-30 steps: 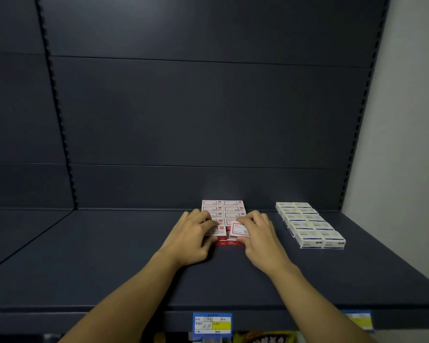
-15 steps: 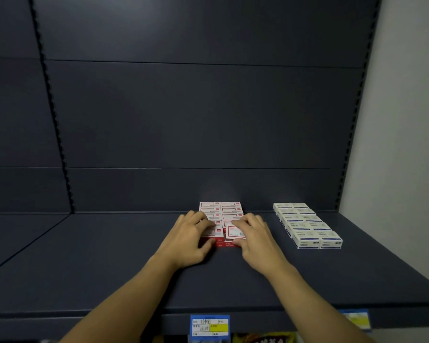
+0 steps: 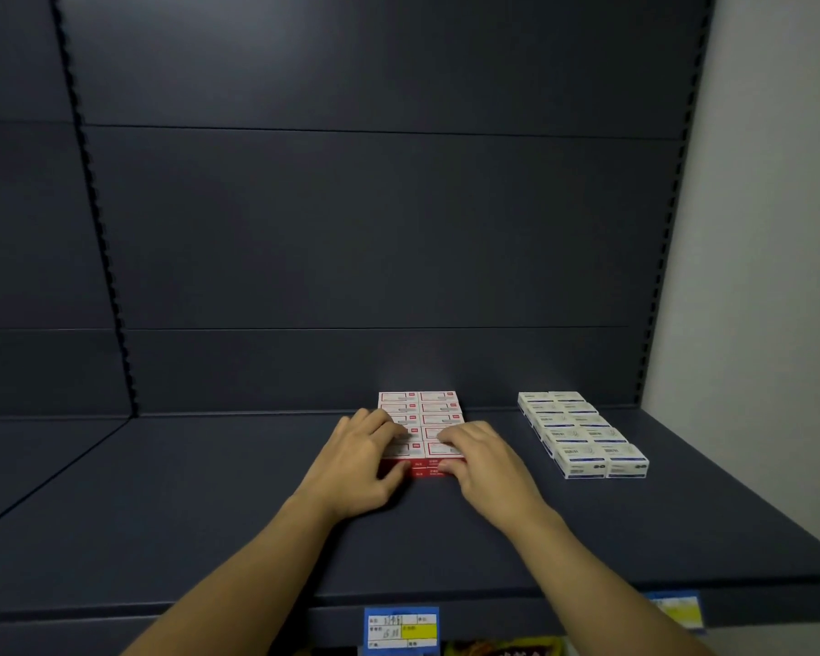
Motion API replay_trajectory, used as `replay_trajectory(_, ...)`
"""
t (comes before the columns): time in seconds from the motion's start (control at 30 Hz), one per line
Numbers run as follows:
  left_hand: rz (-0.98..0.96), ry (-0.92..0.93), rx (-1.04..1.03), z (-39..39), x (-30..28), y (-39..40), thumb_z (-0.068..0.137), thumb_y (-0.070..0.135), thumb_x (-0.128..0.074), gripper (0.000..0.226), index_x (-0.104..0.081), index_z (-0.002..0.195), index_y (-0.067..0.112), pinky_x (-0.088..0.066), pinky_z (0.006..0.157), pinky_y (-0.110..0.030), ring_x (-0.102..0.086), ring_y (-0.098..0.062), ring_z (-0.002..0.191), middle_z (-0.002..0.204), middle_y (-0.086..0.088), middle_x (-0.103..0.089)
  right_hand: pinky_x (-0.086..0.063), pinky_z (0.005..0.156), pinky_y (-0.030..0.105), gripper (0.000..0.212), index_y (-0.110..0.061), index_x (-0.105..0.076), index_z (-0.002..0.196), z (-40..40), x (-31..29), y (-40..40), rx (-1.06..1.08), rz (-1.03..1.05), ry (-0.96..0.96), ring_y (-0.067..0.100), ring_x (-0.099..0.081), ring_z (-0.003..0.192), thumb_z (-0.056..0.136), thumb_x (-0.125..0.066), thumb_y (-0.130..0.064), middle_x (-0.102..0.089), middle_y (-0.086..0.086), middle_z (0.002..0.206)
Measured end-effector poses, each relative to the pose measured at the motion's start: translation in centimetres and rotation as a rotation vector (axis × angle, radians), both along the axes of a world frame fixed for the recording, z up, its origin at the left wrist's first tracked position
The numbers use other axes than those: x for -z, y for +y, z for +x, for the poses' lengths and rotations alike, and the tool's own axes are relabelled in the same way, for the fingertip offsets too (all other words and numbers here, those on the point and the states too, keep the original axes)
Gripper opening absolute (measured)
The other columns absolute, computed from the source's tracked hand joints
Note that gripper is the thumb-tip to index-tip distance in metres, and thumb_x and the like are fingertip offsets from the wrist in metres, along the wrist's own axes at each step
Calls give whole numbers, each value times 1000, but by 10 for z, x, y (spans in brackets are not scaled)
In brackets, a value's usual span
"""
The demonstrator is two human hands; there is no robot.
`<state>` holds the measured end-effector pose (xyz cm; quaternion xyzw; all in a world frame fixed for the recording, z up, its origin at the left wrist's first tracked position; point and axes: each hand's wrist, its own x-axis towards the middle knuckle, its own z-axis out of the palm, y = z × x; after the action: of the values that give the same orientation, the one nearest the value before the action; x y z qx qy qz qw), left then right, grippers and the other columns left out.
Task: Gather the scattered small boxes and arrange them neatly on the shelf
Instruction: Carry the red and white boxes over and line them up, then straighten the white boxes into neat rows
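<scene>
Left hand [image 3: 356,461] and right hand [image 3: 486,459], fingers spread, cover the red boxes' [image 3: 439,405] front rows (labels unreadable).

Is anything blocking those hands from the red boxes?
Nothing visible does. The left hand and right hand already rest on the front of the red boxes. The white boxes sit apart, off to the right on the shelf.

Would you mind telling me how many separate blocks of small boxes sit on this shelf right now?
2: the red-and-white block at centre under both hands, and the blue-and-white block to its right near the wall. No loose boxes show; the hands may hide some.
</scene>
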<state>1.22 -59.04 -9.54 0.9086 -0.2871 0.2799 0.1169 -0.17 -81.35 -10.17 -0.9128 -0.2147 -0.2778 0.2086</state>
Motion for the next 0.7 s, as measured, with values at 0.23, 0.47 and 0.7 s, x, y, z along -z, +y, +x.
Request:
replay_trajectory(0.23, -2, 14, -52, -3, -4, 0, 86, 56, -45, 57, -56, 130, 21, -40, 90, -33, -47, -13, 100, 119, 10, -54, -39, 105, 29, 43, -18, -58, 131, -3, -6, 2, 60, -40, 42, 16, -49, 124, 92, -67, -33, -58, -4, 131)
replay_trajectory(0.47, 165, 58, -133, 7, -36, -12, 87, 59, -11, 70, -59, 122, 21, -40, 90, -35, -51, -17, 102, 118, 4, -57, -35, 108, 31, 49, -20, -52, 136, -12, -27, 1, 73, -159, 69, 18, -45, 125, 92, -61, -40, -55, -3, 133)
replay_trajectory(0.7, 333, 193, -106, 24, -74, -51, 98, 42, -44, 44, -56, 134, 18, -45, 99, -39, -54, -24, 119, 134, -2, -54, -40, 108, 39, 53, -15, -48, 139, -13, -72, -41, 337, -202, 300, 26, -47, 130, 93, -60, -38, -52, 6, 139)
